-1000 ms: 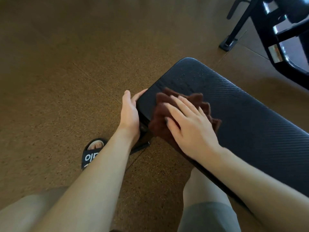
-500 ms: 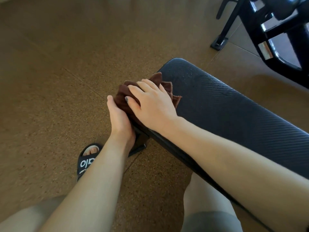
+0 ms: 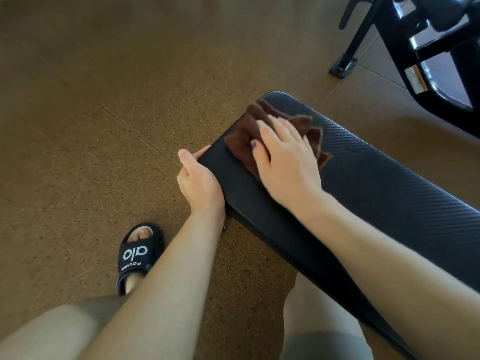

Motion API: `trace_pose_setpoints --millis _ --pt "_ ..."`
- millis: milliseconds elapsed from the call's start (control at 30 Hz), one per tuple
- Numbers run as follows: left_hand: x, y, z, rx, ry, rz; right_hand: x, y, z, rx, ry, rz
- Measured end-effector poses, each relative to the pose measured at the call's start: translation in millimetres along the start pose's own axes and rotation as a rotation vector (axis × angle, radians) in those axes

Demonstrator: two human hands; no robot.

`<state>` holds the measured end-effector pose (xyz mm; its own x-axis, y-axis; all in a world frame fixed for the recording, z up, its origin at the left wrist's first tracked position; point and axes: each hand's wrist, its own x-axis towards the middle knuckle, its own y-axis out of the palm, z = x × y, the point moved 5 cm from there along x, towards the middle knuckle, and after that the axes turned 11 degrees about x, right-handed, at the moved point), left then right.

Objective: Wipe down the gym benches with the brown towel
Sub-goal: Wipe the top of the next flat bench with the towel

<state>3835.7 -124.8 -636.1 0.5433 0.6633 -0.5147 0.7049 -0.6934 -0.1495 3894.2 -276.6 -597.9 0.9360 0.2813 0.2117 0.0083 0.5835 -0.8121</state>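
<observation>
A black padded gym bench (image 3: 389, 193) runs from the middle of the view to the lower right. A crumpled brown towel (image 3: 244, 136) lies on its near end. My right hand (image 3: 285, 157) presses flat on the towel, fingers spread over it. My left hand (image 3: 200, 183) grips the bench's end edge at its corner, thumb on top and fingers hidden below the pad.
Brown speckled rubber floor (image 3: 104, 126) surrounds the bench. A black machine frame (image 3: 405, 48) with a foot (image 3: 342, 66) stands at the top right. My left foot in a black slide sandal (image 3: 137, 255) rests on the floor below the left hand. Both knees fill the bottom edge.
My right hand has slid the towel from the bench's left corner, beside the left hand, back up onto the top of the pad. The left hand keeps its hold on the end edge.
</observation>
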Motion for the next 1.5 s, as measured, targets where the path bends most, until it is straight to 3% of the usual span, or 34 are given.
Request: trace_pose_setpoints --millis 133,367,533,800,933,1033,1300,1400,1500 --pt "3.7 1.5 3.1 0.0 0.032 -0.024 -41.1 -0.4 15.5 0.053 -0.105 0.096" --pt "2.4 2.1 2.1 0.057 0.04 -0.101 73.3 33.1 25.2 -0.01 -0.131 0.084" --pt "-0.3 1.3 -1.0 0.091 0.059 -0.126 87.5 28.4 14.5 -0.034 -0.128 0.056" --pt "-3.9 2.1 0.4 0.091 0.046 -0.085 20.7 -55.4 -89.7 0.038 0.187 -0.107" --pt "-4.2 2.1 0.9 0.074 0.023 -0.07 -62.0 -87.5 -100.2 -0.059 0.243 -0.172" --pt "-6.5 2.6 0.9 0.07 0.026 -0.061 -65.3 -87.4 -100.8 -0.1 0.292 -0.158" --pt "-2.2 2.3 2.0 0.063 0.026 -0.101 60.6 -14.3 -44.1 -0.135 0.204 -0.078" --pt "-2.1 1.5 2.7 0.065 0.035 -0.111 62.9 8.1 -16.4 -0.102 0.073 -0.027" --pt "-2.4 1.3 2.2 0.067 0.036 -0.115 33.7 -8.5 -31.6 -0.027 0.006 0.012"
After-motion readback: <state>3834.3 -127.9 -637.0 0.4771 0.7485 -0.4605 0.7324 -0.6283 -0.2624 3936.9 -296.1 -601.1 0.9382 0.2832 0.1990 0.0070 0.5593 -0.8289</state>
